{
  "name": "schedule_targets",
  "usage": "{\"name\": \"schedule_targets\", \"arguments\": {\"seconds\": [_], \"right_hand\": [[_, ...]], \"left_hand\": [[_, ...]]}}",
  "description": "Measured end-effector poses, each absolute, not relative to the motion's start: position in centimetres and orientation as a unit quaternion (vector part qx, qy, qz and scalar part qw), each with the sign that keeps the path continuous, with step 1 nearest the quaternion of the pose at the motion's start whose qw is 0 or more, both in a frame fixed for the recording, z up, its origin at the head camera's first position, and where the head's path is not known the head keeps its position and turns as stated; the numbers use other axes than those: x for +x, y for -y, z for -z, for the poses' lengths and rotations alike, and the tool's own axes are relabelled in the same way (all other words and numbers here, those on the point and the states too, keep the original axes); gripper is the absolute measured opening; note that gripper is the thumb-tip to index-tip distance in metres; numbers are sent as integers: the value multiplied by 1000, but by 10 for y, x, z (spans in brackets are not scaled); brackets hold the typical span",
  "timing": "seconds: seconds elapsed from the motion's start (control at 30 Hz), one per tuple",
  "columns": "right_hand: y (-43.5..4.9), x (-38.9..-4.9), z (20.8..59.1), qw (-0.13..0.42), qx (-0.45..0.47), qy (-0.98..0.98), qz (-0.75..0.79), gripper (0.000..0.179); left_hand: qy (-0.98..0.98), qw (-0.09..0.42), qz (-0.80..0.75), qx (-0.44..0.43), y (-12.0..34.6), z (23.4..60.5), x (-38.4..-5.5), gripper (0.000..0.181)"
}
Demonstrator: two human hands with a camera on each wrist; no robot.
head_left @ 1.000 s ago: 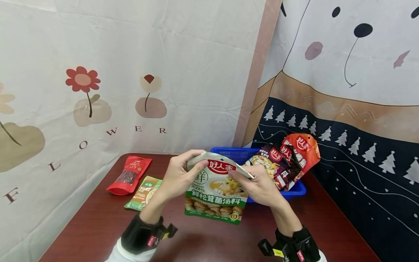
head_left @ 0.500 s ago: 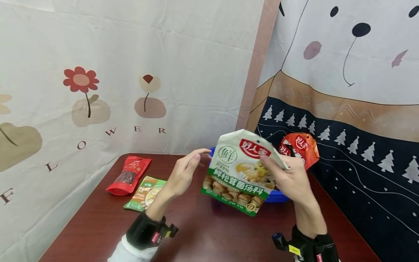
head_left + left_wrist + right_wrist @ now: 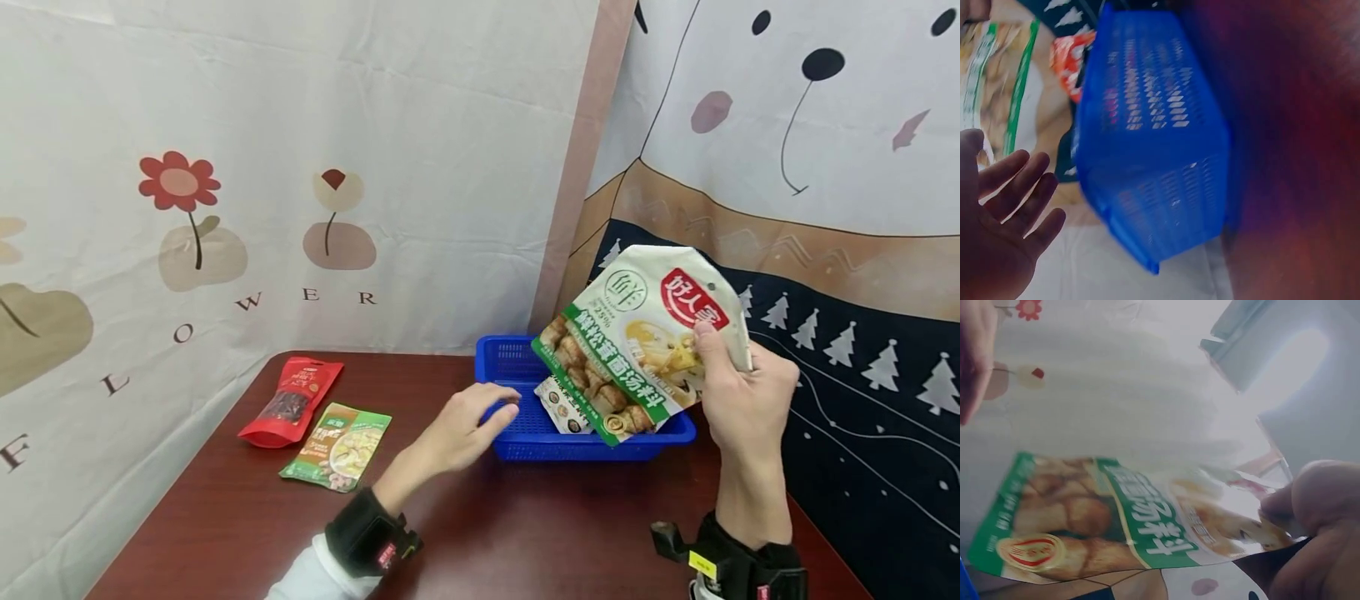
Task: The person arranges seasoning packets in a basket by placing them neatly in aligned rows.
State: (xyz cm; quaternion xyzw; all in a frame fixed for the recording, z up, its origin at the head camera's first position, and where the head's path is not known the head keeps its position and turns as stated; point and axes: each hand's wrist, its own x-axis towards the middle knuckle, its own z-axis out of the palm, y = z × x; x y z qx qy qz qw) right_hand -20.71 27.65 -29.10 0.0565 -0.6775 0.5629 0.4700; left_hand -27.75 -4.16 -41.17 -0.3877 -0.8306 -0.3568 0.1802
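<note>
Pouch now in the right hand alone, raised in front of the basket

The right hand (image 3: 746, 392), toward the tabletop's right edge, pinches the pouch (image 3: 637, 346) at its upper right margin, thumb on the printed front, the other fingers behind. A second ago both hands gripped it along its top; the left has since let go, and the right has lifted the pouch and swung it rightward, so it now hangs tilted, bottom toward the lower left.

The left hand (image 3: 465, 429) holds nothing; its fingers are parted and loosely extended near the basket's left end. In my judgement, one hand now bears the pouch while the other is free for work at the basket.

By the tabletop's (image 3: 450, 533) left edge lies the green packet (image 3: 337, 446), and just beyond it, toward the far left corner, the red bag (image 3: 291, 402); neither has shifted.

The blue basket (image 3: 555, 451) stands near the far edge, right of centre. The pouch's move has uncovered its left part, where a white packet (image 3: 561, 407) shows. An orange packet (image 3: 1067, 62), hidden from the head view, rises past the rim in the left wrist view.

Beyond hang printed cloths (image 3: 442, 167).
</note>
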Motion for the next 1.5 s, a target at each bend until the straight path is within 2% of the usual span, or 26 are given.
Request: {"name": "schedule_targets", "arguments": {"seconds": [0.27, 0.5, 0.73, 1.0, 1.17, 1.37, 1.5], "right_hand": [[-274, -220, 293, 506, 24, 569, -647, 28], [-266, -232, 299, 513, -12, 593, -620, 30], [-254, -254, 317, 474, -63, 689, -545, 39], [-241, -286, 351, 426, -81, 778, -455, 55], [-239, -302, 370, 405, -78, 814, -408, 51], [-234, -314, 385, 372, -80, 821, -426, 44], [-241, -337, 409, 360, -68, 825, -430, 45]], "left_hand": [[849, 180, 241, -435, 26, 430, -273, 36], [859, 167, 172, -453, 19, 443, -272, 39], [858, 190, 139, -456, 17, 450, -276, 34], [851, 208, 138, -463, 17, 452, -277, 32], [848, 209, 145, -465, 16, 451, -276, 32], [851, 206, 144, -462, 16, 451, -276, 32], [855, 198, 144, -458, 16, 451, -276, 32]]}}
